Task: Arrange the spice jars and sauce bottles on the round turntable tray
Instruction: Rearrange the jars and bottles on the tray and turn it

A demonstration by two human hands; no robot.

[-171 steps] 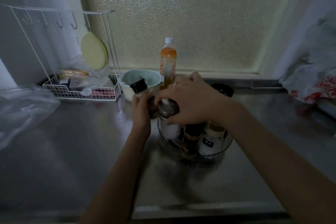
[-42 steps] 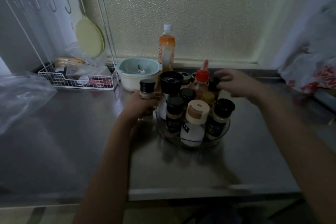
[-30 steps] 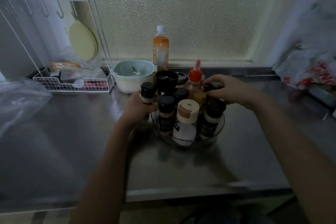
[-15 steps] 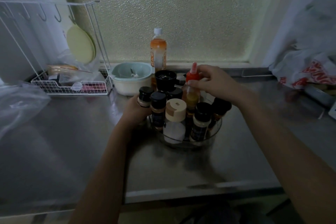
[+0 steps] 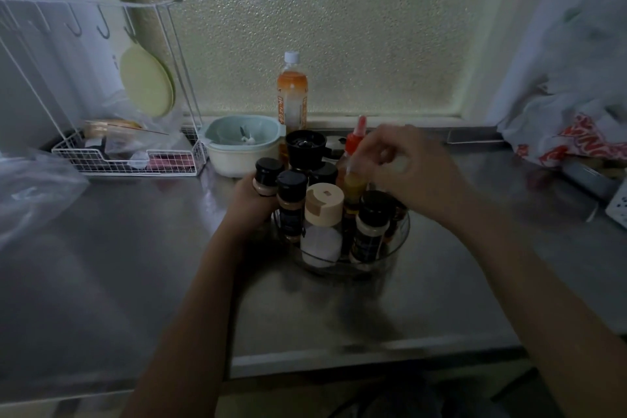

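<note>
A clear round turntable tray point(image 5: 395, 249) stands on the steel counter, crowded with upright jars. Among them are a beige-capped white jar point(image 5: 322, 205), black-capped spice jars point(image 5: 291, 190) point(image 5: 373, 214) and a black grinder point(image 5: 305, 146) at the back. My left hand point(image 5: 249, 205) is at the tray's left edge, wrapped around a small black-capped spice jar point(image 5: 268, 175). My right hand point(image 5: 410, 173) is above the tray's right side, blurred. Its fingers close on the neck of a red-capped sauce bottle point(image 5: 354, 142) that stands in the middle.
An orange drink bottle point(image 5: 291, 95) and a pale bowl point(image 5: 242, 146) stand behind the tray by the frosted window. A white wire rack point(image 5: 125, 161) is at the back left. Plastic bags lie at the far left point(image 5: 30, 187) and right point(image 5: 573, 136). The counter's front edge point(image 5: 339, 356) is near me.
My right hand has moved from a jar at the tray's back right to the red-capped sauce bottle and closed on its neck. My left hand has kept its jar at the tray's left edge.
</note>
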